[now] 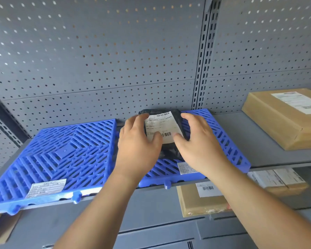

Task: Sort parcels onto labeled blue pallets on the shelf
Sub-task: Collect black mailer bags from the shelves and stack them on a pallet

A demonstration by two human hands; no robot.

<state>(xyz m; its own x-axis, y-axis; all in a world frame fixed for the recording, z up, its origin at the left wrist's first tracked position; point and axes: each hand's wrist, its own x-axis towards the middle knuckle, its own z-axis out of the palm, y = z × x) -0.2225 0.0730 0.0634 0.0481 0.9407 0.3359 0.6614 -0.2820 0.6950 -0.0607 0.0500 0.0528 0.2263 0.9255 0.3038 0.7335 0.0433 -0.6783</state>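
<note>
A small black plastic parcel [169, 150] with a white barcode label lies on the right blue pallet [223, 137]. My left hand [136, 146] grips its left side and my right hand [199, 144] its right side, thumbs resting on the label. Beside it on the same grey shelf lies the left blue pallet [61, 153], with nothing on it. Each pallet carries a white paper label near its front edge; the right one is partly hidden by my right wrist.
A large brown cardboard box [284, 119] with a shipping label sits on the shelf at the right. On the shelf below are a brown parcel [203, 203] and a smaller taped parcel [280, 182]. A grey pegboard wall [115, 60] backs the shelf. A cardboard piece [0, 229] shows at lower left.
</note>
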